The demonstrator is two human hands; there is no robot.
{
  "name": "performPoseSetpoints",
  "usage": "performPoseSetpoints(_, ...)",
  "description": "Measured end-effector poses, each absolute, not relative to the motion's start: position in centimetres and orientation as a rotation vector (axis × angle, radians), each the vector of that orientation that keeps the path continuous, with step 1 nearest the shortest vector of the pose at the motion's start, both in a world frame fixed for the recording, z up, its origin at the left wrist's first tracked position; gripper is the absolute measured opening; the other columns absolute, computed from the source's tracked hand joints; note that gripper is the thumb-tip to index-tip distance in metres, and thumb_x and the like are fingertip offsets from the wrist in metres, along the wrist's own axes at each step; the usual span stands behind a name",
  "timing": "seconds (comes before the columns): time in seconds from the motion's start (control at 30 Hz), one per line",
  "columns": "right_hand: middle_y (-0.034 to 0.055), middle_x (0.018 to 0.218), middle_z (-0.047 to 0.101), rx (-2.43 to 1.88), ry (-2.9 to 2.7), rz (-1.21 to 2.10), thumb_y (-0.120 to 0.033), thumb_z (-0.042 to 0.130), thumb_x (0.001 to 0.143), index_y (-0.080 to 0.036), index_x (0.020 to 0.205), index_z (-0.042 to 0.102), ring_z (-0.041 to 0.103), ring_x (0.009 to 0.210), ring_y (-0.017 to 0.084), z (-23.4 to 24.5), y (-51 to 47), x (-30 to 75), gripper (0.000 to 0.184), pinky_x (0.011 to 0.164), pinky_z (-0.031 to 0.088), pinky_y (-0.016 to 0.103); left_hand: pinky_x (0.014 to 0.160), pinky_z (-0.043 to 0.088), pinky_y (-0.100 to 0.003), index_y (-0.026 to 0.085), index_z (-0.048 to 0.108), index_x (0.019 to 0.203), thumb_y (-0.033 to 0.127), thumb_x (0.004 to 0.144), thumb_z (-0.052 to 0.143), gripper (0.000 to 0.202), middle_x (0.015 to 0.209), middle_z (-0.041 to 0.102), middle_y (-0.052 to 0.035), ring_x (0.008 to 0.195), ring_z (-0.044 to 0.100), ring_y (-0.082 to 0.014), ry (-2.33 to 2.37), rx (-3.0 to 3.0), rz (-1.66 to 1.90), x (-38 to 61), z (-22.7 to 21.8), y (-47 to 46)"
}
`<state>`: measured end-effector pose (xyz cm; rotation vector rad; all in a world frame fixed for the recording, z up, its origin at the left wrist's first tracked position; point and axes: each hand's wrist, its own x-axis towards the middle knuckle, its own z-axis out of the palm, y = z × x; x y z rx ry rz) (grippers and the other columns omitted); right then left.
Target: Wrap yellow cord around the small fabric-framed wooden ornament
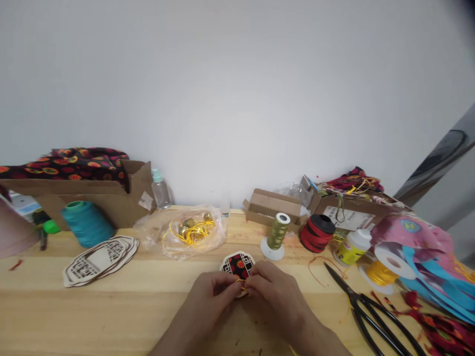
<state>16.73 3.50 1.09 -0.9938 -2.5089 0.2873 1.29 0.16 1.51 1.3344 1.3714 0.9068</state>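
Both hands meet at the front middle of the wooden table (111, 296). My left hand (211, 299) and my right hand (272, 291) are closed in a pinch on a thin gold cord (240, 282). The cord lies at the near edge of a small ornament (238, 264), a white cut-out frame over black cloth with red dots. The ornament rests on the table just beyond my fingertips.
A clear bag of gold cord and bells (193, 230), a stack of white cut-out frames (100, 259), a teal thread cone (87, 222), an olive spool (277, 235), a red-black spool (317, 232), black scissors (371, 314), cardboard boxes (111, 198) and bright fabric (426, 257) surround the hands.
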Motion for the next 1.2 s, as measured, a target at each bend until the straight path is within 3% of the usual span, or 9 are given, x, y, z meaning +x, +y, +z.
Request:
performPoseSetpoints(0.27, 0.0008, 0.078, 0.055, -1.032, -2.51, 0.348, -0.015, 0.047, 0.074, -0.022, 0.075, 0.06, 0.049, 0.069, 0.012, 1.1, 3.3, 16.5, 0.014, 0.055, 0.034, 0.019, 0.063, 0.042, -0.025, 0.014, 0.066, 0.072, 0.026, 0.071, 0.05, 0.02, 0.07, 0.067, -0.0034, 0.071, 0.057, -0.0191, 1.338, 1.384, 0.968, 1.2, 1.9, 0.0)
performPoseSetpoints(0.43, 0.0014, 0.079, 0.054, -1.005, -2.443, 0.452, -0.017, 0.043, 0.078, -0.022, 0.078, 0.06, 0.048, 0.071, 0.012, 1.1, 3.1, 16.7, 0.017, 0.059, 0.035, 0.02, 0.066, 0.044, -0.025, 0.016, 0.061, 0.084, 0.023, 0.066, 0.058, 0.02, 0.075, 0.067, -0.0029, 0.074, 0.059, -0.0181, 1.236, 1.238, 1.05, 1.3, 1.5, -0.1)
performPoseSetpoints(0.6, 0.0013, 0.076, 0.051, -0.921, -2.265, 0.767, -0.015, 0.04, 0.08, -0.019, 0.074, 0.059, 0.048, 0.071, 0.011, 1.2, 2.9, 16.6, 0.021, 0.061, 0.036, 0.02, 0.066, 0.044, -0.025, 0.016, 0.058, 0.086, 0.022, 0.065, 0.06, 0.022, 0.07, 0.069, -0.0017, 0.07, 0.06, -0.0166, 1.209, 1.181, 1.048, 1.1, 1.3, 0.0)
performPoseSetpoints(0.83, 0.0016, 0.07, 0.052, -1.013, -1.851, 1.168, -0.021, 0.055, 0.07, -0.016, 0.068, 0.065, 0.048, 0.065, 0.012, 0.0, 3.0, 15.6, 0.011, 0.056, 0.037, 0.021, 0.061, 0.043, -0.023, 0.016, 0.058, 0.083, 0.023, 0.065, 0.059, 0.019, 0.066, 0.071, -0.0014, 0.066, 0.062, -0.0172, 1.212, 1.216, 0.997, 1.0, 1.2, 0.0)
performPoseSetpoints(1.0, -0.0005, 0.065, 0.047, -0.964, -1.722, 1.366, -0.016, 0.053, 0.066, -0.015, 0.058, 0.056, 0.045, 0.063, 0.012, 0.3, 3.1, 15.7, 0.009, 0.058, 0.035, 0.022, 0.054, 0.04, -0.021, 0.015, 0.058, 0.083, 0.023, 0.064, 0.06, 0.021, 0.064, 0.071, -0.0016, 0.061, 0.061, -0.0164, 1.209, 1.209, 0.968, 1.1, 1.3, 0.0)
performPoseSetpoints(1.1, 0.0002, 0.069, 0.045, -0.804, -1.593, 1.582, -0.021, 0.052, 0.064, -0.016, 0.056, 0.051, 0.044, 0.068, 0.013, 1.7, 3.2, 16.4, 0.01, 0.062, 0.036, 0.024, 0.058, 0.042, -0.023, 0.014, 0.059, 0.082, 0.02, 0.062, 0.061, 0.02, 0.067, 0.071, -0.0033, 0.065, 0.062, -0.0175, 1.221, 1.184, 0.988, 0.9, 1.3, 0.2)
performPoseSetpoints(1.2, 0.0022, 0.07, 0.045, -0.65, -1.543, 1.679, -0.038, 0.056, 0.06, -0.017, 0.053, 0.048, 0.045, 0.07, 0.016, 3.7, 2.9, 18.6, 0.023, 0.065, 0.037, 0.028, 0.06, 0.043, -0.025, 0.013, 0.058, 0.082, 0.019, 0.06, 0.062, 0.022, 0.068, 0.072, -0.0045, 0.065, 0.063, -0.0186, 1.254, 1.135, 1.012, 0.7, 1.0, 0.4)
